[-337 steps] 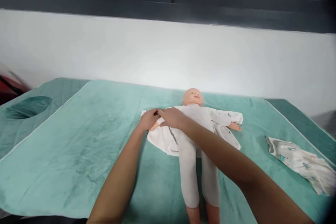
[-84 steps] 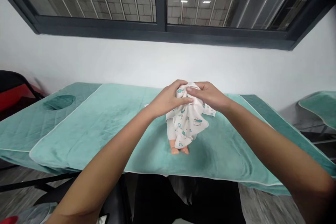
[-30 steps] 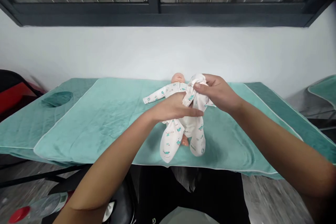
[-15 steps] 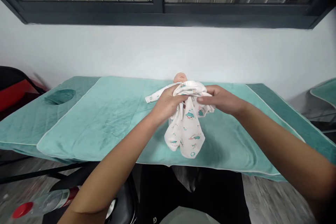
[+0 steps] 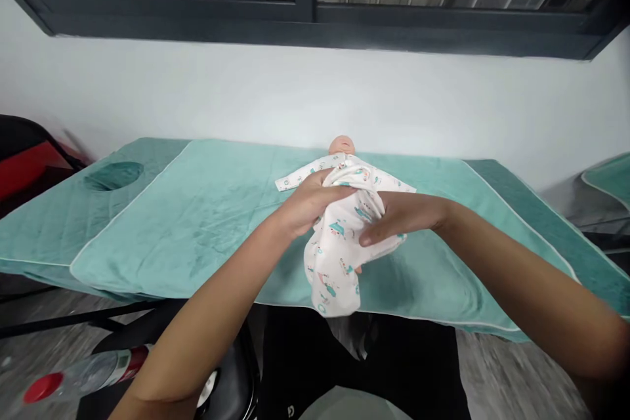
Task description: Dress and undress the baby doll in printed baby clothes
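Note:
A baby doll [image 5: 341, 145] lies on its back on the green-covered bed, its head toward the wall. It wears a white baby outfit [image 5: 335, 252] with a teal print, both sleeves spread out to the sides. My left hand [image 5: 315, 200] is closed on bunched fabric at the doll's middle, the thumb on top. At the right side of the outfit, my right hand [image 5: 403, 215] has its thumb over the cloth and its other fingers behind a fold. A legs-end flap hangs toward me near the bed's front edge. A small bit of the doll shows beside it.
The padded bed [image 5: 197, 223] stands against a white wall under a barred window [image 5: 305, 13]. A face hole [image 5: 114, 176] is at its left end. A red-capped bottle [image 5: 86, 374] lies on a black chair [image 5: 229, 367] at lower left.
My right hand has moved slightly lower and turned, fingers now further behind the cloth. The outfit's lower part has swung left and toward me. The right sleeve now shows, lying outstretched.

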Action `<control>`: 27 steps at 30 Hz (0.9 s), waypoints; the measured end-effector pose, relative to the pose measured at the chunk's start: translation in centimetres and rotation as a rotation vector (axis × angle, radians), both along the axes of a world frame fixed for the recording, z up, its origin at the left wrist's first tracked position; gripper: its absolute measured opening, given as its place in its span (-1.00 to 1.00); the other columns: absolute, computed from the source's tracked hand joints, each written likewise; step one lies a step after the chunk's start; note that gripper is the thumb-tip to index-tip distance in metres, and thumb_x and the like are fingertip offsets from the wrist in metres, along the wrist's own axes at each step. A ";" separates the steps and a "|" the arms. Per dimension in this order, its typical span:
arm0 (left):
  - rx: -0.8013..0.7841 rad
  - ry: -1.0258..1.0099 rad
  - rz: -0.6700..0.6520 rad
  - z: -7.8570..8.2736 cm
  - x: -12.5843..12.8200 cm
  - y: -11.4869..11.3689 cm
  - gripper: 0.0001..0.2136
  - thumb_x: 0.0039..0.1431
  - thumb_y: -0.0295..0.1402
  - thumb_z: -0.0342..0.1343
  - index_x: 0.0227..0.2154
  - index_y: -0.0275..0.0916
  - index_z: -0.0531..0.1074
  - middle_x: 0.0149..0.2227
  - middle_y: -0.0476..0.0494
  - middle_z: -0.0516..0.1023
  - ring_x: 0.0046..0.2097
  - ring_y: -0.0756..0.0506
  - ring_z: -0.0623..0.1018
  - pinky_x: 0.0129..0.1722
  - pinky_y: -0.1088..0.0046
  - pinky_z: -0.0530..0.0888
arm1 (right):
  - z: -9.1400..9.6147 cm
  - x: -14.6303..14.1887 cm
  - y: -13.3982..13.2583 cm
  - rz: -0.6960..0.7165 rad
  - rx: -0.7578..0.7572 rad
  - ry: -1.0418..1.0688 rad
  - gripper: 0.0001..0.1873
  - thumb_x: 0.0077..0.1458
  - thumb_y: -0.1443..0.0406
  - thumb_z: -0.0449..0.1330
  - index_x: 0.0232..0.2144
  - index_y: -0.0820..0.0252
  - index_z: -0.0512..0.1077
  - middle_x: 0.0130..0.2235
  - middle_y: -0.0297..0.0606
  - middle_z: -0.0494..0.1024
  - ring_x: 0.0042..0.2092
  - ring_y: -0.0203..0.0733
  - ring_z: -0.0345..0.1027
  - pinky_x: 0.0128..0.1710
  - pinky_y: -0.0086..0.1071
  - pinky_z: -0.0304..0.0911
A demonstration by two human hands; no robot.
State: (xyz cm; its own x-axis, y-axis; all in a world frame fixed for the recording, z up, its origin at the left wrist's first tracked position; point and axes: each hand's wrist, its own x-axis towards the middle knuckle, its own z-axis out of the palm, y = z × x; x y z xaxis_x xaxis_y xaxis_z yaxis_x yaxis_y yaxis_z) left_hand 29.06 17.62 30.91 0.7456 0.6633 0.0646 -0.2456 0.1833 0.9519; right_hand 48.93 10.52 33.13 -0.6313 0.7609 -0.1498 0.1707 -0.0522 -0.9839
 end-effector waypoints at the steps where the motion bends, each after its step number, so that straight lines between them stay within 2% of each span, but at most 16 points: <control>1: -0.014 -0.008 -0.015 -0.4 -0.1 -0.1 -0.67 -0.01 -0.26 0.38 -0.18 -0.26 0.54 -0.23 -0.16 0.60 -0.24 -0.10 0.58 -0.23 0.39 0.49 | -0.3 0.1 0.0 -0.002 0.005 -0.002 -0.61 -0.03 0.16 0.44 -0.18 0.27 0.56 -0.27 -0.21 0.63 -0.21 -0.12 0.55 -0.21 -0.31 0.45; 3: -0.044 -0.014 -0.072 -1.2 -0.5 -0.2 -0.64 0.01 -0.21 0.37 -0.15 -0.26 0.53 -0.25 -0.17 0.59 -0.27 -0.09 0.57 -0.26 0.39 0.49 | -1.1 0.2 0.0 -0.069 0.024 0.053 -0.63 0.06 0.12 0.39 -0.17 0.27 0.56 -0.24 -0.18 0.64 -0.19 -0.12 0.55 -0.17 -0.30 0.45; 5: -0.029 0.025 -0.157 -1.8 -1.2 -0.3 -0.64 0.02 -0.15 0.37 -0.18 -0.26 0.53 -0.35 -0.12 0.56 -0.41 -0.02 0.50 -0.39 0.44 0.43 | -1.9 0.2 0.0 -0.166 0.032 0.166 -0.60 0.14 0.08 0.32 -0.13 0.28 0.55 -0.19 -0.13 0.64 -0.16 -0.10 0.55 -0.14 -0.27 0.45; 8: 0.088 0.170 -0.312 -2.1 -2.2 -0.4 -0.71 -0.05 -0.21 0.42 -0.38 -0.28 0.51 -0.58 0.02 0.39 -0.57 0.07 0.31 -0.54 0.49 0.26 | -3.2 -0.2 -0.1 -0.276 -0.002 0.308 -0.53 0.14 0.01 0.31 -0.11 0.30 0.54 -0.19 -0.08 0.64 -0.18 -0.07 0.55 -0.17 -0.26 0.46; 10: 0.120 0.244 -0.358 -2.4 -2.5 -0.6 -0.74 -0.08 -0.27 0.44 -0.46 -0.29 0.50 -0.63 0.04 0.35 -0.56 0.05 0.32 -0.52 0.48 0.27 | -4.2 -0.8 -0.2 -0.314 -0.059 0.323 -0.49 0.14 -0.04 0.29 -0.13 0.30 0.55 -0.21 -0.08 0.64 -0.23 -0.08 0.55 -0.23 -0.28 0.46; 12: 0.048 0.210 -0.265 -3.0 -2.3 -0.7 -0.75 -0.06 -0.27 0.43 -0.38 -0.28 0.55 -0.51 -0.04 0.49 -0.46 -0.01 0.45 -0.43 0.46 0.38 | -5.4 -1.2 -0.4 -0.374 -0.096 0.325 -0.46 0.14 -0.09 0.26 -0.15 0.28 0.55 -0.23 -0.10 0.64 -0.26 -0.11 0.54 -0.27 -0.31 0.45; 14: -0.074 0.085 -0.060 -3.9 -1.7 -0.7 -0.67 -0.04 -0.27 0.41 -0.20 -0.25 0.56 -0.29 -0.14 0.61 -0.30 -0.08 0.57 -0.29 0.41 0.47 | -6.5 -1.3 -0.6 -0.396 -0.130 0.296 -0.46 0.08 -0.08 0.31 -0.15 0.27 0.55 -0.24 -0.13 0.63 -0.28 -0.14 0.53 -0.29 -0.34 0.44; 16: -0.157 -0.025 0.101 -4.8 -0.9 -0.6 -0.59 -0.03 -0.26 0.40 -0.09 -0.24 0.53 -0.14 -0.20 0.63 -0.19 -0.14 0.61 -0.19 0.38 0.50 | -7.3 -1.1 -0.6 -0.315 -0.179 0.236 -0.48 0.00 0.00 0.41 -0.13 0.26 0.55 -0.24 -0.15 0.63 -0.26 -0.13 0.54 -0.28 -0.33 0.44; 17: -0.176 -0.048 0.131 -5.1 -0.5 -0.5 -0.57 -0.03 -0.24 0.40 -0.08 -0.24 0.52 -0.13 -0.21 0.63 -0.18 -0.16 0.61 -0.17 0.37 0.50 | -7.5 -1.0 -0.6 -0.253 -0.205 0.211 -0.49 -0.03 0.05 0.44 -0.11 0.25 0.54 -0.23 -0.16 0.63 -0.23 -0.11 0.54 -0.25 -0.31 0.46; 19: -0.184 -0.049 0.115 -5.3 -0.1 -0.5 -0.57 0.01 -0.20 0.38 -0.07 -0.25 0.51 -0.15 -0.22 0.64 -0.19 -0.15 0.62 -0.18 0.36 0.50 | -7.5 -0.7 -0.4 -0.221 -0.203 0.235 -0.50 -0.04 0.11 0.45 -0.08 0.22 0.53 -0.20 -0.16 0.64 -0.16 -0.06 0.55 -0.17 -0.26 0.47; 23: -0.138 0.067 -0.100 -4.5 -0.4 -0.1 -0.55 -0.04 -0.20 0.42 -0.08 -0.27 0.54 -0.17 -0.24 0.65 -0.20 -0.16 0.62 -0.15 0.31 0.49 | -6.6 -0.4 0.1 -0.478 -0.036 0.429 -0.49 0.07 -0.02 0.35 -0.06 0.20 0.51 -0.15 -0.11 0.64 -0.11 -0.04 0.55 -0.14 -0.25 0.46; 25: -0.115 0.142 -0.193 -4.0 -0.6 0.2 -0.52 -0.13 -0.27 0.47 -0.10 -0.30 0.55 -0.15 -0.28 0.65 -0.18 -0.19 0.62 -0.13 0.27 0.50 | -6.2 -0.3 0.1 -0.513 -0.012 0.456 -0.42 0.10 -0.10 0.29 -0.02 0.19 0.50 -0.14 -0.09 0.63 -0.10 -0.02 0.54 -0.15 -0.24 0.46; 27: -0.108 0.116 -0.117 -3.7 -0.5 0.5 -0.50 -0.16 -0.29 0.48 -0.10 -0.30 0.55 -0.12 -0.30 0.65 -0.16 -0.22 0.63 -0.12 0.26 0.51 | -6.0 -0.3 -0.1 -0.482 -0.021 0.422 -0.38 0.07 -0.14 0.29 -0.03 0.20 0.51 -0.16 -0.10 0.64 -0.14 -0.03 0.54 -0.18 -0.24 0.46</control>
State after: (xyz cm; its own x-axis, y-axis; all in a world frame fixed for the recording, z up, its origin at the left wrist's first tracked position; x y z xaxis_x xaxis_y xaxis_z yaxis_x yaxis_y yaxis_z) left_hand 28.59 18.13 27.20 0.8164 0.5699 -0.0935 -0.1060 0.3071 0.9457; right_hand 48.60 10.42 27.13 -0.2273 0.9737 0.0189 -0.2784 -0.0463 -0.9594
